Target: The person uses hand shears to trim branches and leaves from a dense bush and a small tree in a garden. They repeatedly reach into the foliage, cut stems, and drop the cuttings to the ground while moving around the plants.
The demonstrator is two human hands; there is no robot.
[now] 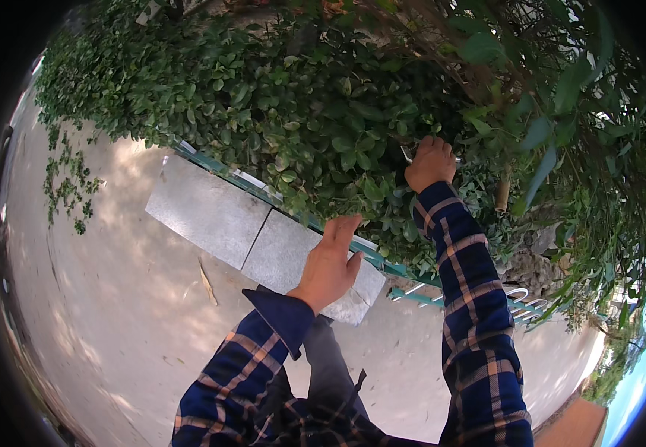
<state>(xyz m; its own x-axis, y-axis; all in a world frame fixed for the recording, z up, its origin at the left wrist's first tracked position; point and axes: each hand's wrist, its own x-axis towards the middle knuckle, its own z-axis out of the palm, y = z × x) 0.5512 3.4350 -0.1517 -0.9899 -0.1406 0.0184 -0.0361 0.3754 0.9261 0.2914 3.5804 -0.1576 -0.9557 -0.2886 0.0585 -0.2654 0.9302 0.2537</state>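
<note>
A dense green hedge (312, 117) spreads in front of me. My left hand (328, 265) is held over a grey stone slab, its fingers apart and their tips at the hedge's near edge; it holds nothing. My right hand (432, 162) reaches into the leaves with curled fingers, closed on a small tool. Only light metal-looking bits of the tool (407, 155) show on either side of the fist, so its kind is unclear.
A low green and white metal fence (418, 296) runs along the hedge. Two grey stone slabs (205, 207) lie beside it on pale paving. Cut leafy sprigs (69, 184) lie at the left. Long-leaved branches hang at the right, near a cut stub (502, 193) and a rough rock (530, 268).
</note>
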